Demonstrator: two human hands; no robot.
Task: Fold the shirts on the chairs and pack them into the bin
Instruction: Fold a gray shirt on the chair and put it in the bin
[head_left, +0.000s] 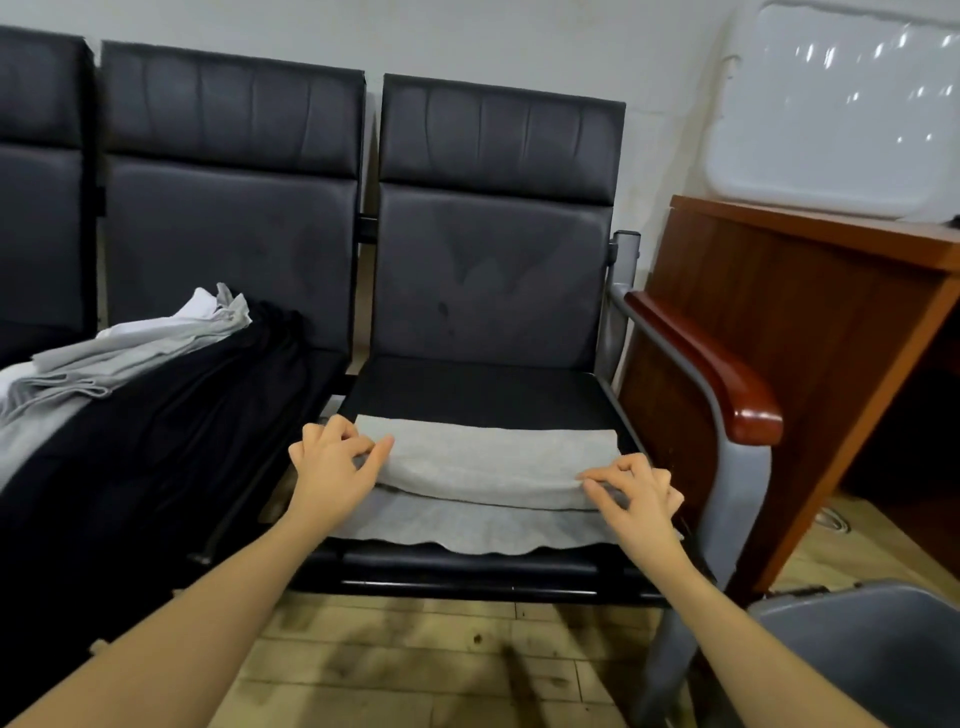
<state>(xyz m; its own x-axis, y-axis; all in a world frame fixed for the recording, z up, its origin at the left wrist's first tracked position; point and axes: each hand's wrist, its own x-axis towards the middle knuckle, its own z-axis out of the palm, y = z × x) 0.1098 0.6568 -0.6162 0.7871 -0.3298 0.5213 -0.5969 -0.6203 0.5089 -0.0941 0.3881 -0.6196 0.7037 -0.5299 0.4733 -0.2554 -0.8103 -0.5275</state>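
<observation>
While both forearms reach in from the near edge, a grey bin (872, 654) sits at the near right corner on the wood-plank floor (395, 665). Just beyond the floor stands the right chair (488, 384), black, with a red-brown armrest (711, 369) on its right side. On its seat lies a grey shirt (483, 467), partly folded: a doubled band lies across the seat, and a single thin layer spreads under it toward the near edge, where its hem waves. The left hand (332, 467) pinches the left end of the band, thumb and curled fingers closed on the cloth. The right hand (634, 493) pinches the right end the same way, fingers bent over the fold. To the left, on the next chair (228, 244), a pile of shirts (156, 374) lies well apart from the hands, with black cloth below and grey and white pieces on top. Farther right, a brown wooden surface (810, 291) stands beside the armrest, and a white board (841, 109) leans against the far wall (467, 36).
</observation>
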